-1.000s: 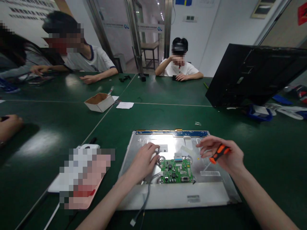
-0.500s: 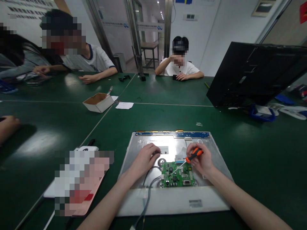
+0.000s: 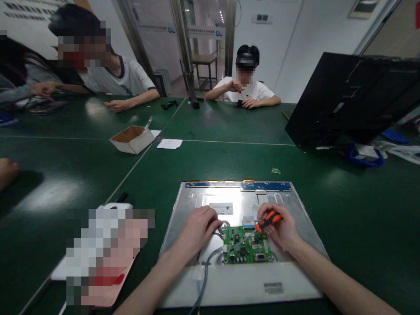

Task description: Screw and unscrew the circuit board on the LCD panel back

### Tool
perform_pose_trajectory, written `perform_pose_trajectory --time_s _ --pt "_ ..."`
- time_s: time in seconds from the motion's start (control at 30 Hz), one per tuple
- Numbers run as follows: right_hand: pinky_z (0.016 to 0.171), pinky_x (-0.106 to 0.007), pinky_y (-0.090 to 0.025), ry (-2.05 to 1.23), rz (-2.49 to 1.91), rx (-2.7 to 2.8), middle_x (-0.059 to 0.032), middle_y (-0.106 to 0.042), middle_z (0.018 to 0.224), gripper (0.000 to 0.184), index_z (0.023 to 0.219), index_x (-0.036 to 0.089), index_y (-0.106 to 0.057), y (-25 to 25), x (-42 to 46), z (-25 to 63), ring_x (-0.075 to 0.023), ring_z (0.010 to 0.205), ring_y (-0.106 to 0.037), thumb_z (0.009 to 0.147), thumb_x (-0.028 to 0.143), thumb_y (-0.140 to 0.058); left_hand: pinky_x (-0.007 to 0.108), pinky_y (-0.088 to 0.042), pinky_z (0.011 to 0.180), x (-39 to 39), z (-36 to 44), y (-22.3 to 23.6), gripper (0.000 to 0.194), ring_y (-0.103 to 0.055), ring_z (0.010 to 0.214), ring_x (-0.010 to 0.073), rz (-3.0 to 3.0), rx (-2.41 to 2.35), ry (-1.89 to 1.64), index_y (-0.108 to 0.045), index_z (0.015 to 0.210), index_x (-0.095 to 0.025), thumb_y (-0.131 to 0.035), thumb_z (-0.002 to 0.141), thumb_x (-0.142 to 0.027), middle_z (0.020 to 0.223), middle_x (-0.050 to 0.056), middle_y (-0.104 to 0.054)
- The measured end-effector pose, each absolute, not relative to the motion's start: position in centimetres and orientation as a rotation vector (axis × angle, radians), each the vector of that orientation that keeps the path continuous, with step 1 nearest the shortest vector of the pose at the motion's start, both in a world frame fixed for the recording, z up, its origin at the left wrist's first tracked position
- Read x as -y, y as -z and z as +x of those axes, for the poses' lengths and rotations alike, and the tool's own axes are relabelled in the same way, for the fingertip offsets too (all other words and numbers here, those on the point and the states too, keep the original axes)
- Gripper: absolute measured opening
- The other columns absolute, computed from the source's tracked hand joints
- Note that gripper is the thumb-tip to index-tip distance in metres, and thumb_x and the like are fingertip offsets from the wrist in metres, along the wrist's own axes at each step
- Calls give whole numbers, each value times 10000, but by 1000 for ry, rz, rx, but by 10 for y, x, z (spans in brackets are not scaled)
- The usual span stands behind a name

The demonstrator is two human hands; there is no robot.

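My right hand (image 3: 282, 226) is closed around a screwdriver (image 3: 269, 220) with an orange and black handle. Its thin shaft slants down to the left over a green circuit board (image 3: 257, 246). My left hand (image 3: 200, 225) rests over the board's upper left corner, fingers drawn together; anything between the fingertips is too small to make out. Under both hands lies a display panel (image 3: 305, 234), its silver metal back facing up and a blue circuit strip (image 3: 223, 187) along the far edge. A grey cable (image 3: 206, 271) runs from the board's left side toward me.
A dark monitor-like panel (image 3: 348, 100) leans at the right near a blue tray (image 3: 365, 155). Phones (image 3: 108, 258), partly blurred, lie on the left. An open paper box (image 3: 133, 142) and a paper slip (image 3: 169, 143) sit farther back. Several people (image 3: 249, 85) sit around the green table.
My left hand has come down to the board's upper left corner, its fingers less curled. The screwdriver stays in my right hand over the board. The view has shifted slightly.
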State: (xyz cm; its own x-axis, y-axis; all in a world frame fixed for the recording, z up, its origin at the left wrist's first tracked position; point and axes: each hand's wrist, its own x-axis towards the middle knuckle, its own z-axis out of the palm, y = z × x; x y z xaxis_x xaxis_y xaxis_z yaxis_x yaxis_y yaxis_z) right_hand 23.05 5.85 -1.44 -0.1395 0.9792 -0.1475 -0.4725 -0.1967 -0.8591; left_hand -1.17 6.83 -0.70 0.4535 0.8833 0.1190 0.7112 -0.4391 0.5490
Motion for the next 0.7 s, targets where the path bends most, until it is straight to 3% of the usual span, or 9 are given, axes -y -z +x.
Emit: perform_pose_trajectory --time_s 0.37,0.7 --pt "353 -218 -205 -1629 -893 783 39 -351 338 432 585 135 -685 16 -59 231 -73 315 -263 762 503 -545 327 -443 701 -68 -12 8 173 -560 737 198 2244 -1310 -620 -545 735 -190 -567 900 -240 762 20 -613" --pt "346 -215 -213 -1633 -886 786 36 -365 351 450 588 138 -669 16 -59 231 -70 320 -257 773 528 -544 346 -456 758 -62 -9 9 136 -578 772 188 2195 -1167 -704 -592 844 -194 -493 935 -215 801 25 -638"
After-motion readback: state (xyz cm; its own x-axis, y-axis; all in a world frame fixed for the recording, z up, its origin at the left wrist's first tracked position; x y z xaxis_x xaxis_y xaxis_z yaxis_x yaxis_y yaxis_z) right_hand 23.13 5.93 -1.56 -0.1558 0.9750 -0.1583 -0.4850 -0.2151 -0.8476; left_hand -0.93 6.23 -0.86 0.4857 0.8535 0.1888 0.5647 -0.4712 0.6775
